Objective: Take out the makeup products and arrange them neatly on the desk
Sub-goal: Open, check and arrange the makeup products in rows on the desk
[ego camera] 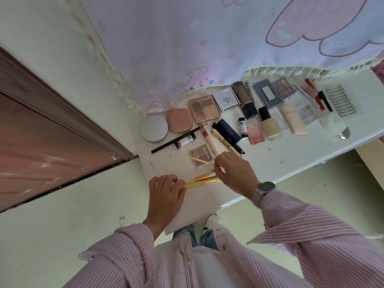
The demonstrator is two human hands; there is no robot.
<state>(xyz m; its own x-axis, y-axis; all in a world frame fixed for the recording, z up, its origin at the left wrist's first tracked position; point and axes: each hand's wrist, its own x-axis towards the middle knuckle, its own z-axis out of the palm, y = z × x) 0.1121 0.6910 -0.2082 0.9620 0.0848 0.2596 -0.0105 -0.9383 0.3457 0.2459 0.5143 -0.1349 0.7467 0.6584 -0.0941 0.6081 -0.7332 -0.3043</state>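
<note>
My left hand [166, 191] curls around the near ends of 2 yellow-handled brushes [202, 179] lying on the white desk [291, 161], and my right hand [233, 170] pinches a thin yellow stick [202, 162] over a small blush palette [200, 155] with cursive lettering too small for me to read. Beyond my hands the makeup lies in rows: a round grey compact [154, 129] far left, a peach compact [180, 120] beside it, then a 4-pan eyeshadow palette [204, 109]. A brown tube [242, 93] lies beside a strip printed in big letters I can't make out. Further right stand a pale foundation bottle [270, 126] and a sheet of false lashes [340, 100]. A watch [264, 191] sits on my right wrist.
</note>
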